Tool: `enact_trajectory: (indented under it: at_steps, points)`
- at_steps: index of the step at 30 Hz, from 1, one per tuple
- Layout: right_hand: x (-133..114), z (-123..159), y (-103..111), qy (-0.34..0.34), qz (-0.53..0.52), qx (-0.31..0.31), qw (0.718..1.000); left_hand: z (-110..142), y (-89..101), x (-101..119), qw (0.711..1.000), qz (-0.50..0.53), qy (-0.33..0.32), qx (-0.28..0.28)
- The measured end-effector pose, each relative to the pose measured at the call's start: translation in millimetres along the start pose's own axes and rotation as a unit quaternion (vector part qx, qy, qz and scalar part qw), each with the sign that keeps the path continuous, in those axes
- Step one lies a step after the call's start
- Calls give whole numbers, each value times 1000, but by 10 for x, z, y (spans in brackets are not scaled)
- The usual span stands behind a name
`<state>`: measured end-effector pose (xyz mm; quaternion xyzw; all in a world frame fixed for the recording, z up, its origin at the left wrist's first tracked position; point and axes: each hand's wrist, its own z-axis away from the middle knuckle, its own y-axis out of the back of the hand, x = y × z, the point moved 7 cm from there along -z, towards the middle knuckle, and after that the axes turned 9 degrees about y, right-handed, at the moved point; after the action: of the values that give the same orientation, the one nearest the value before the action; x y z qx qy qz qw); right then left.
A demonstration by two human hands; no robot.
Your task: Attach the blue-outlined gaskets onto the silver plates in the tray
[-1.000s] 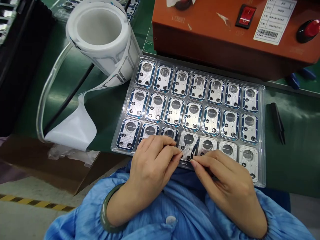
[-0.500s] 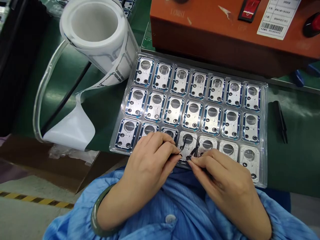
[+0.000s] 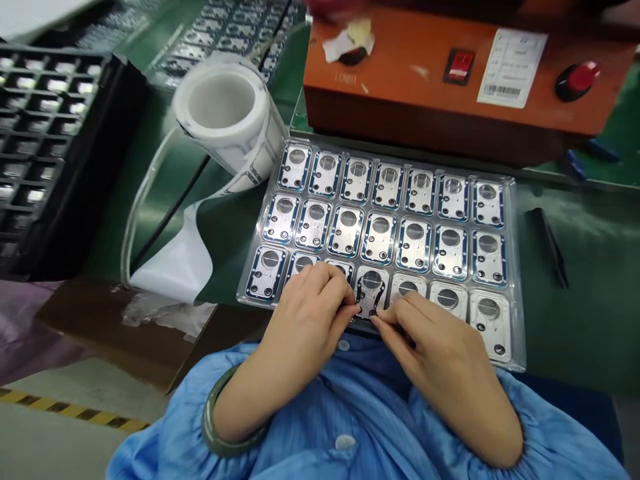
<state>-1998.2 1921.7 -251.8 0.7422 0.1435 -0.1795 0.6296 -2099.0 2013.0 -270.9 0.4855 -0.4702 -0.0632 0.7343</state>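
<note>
A clear plastic tray (image 3: 518,333) holds rows of small silver metal plates, each with a round window and small dark holes. Between my two hands, a thin black adhesive frame (image 3: 385,288) lies over one plate (image 3: 371,303) in the front row. My left hand (image 3: 305,320) pinches the frame's near left corner, thumb against forefinger. At the near right corner, my right hand (image 3: 440,347) pinches it too, with the fingertips down at the plate. Plates to the left and behind carry dark, blue-edged frames; bare silver plates (image 3: 489,327) sit to the right.
A roll of white backing (image 3: 220,107) with frame-shaped stickers stands at back left, its strip trailing forward. Behind the tray is an orange machine (image 3: 400,93). Black tweezers (image 3: 550,247) lie at right. A black compartment tray (image 3: 100,173) stands at far left.
The black frame, looped up between my fingers before, now lies down along the plate's outline. My hands have stayed at the same plate. The head view has shifted, showing more at left.
</note>
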Motion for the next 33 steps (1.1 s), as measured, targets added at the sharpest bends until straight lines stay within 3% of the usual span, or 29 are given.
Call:
enact_trajectory:
  at_steps: [7, 14, 22, 33]
  points:
    - [-24, 82, 91, 5, -133, 110, 985, 89, 112, -8, 992, 108, -39, 57]
    - [-250, 36, 191, 74, -156, 214, 961, 278, 212, -132, 959, 253, -38, 119]
    - [-344, -113, 94, 172, -44, 226, 958, 311, 208, -310, 918, 355, 39, 170]
    - [-320, -175, -13, 167, -19, 197, 966, 253, 134, -377, 904, 386, 76, 164]
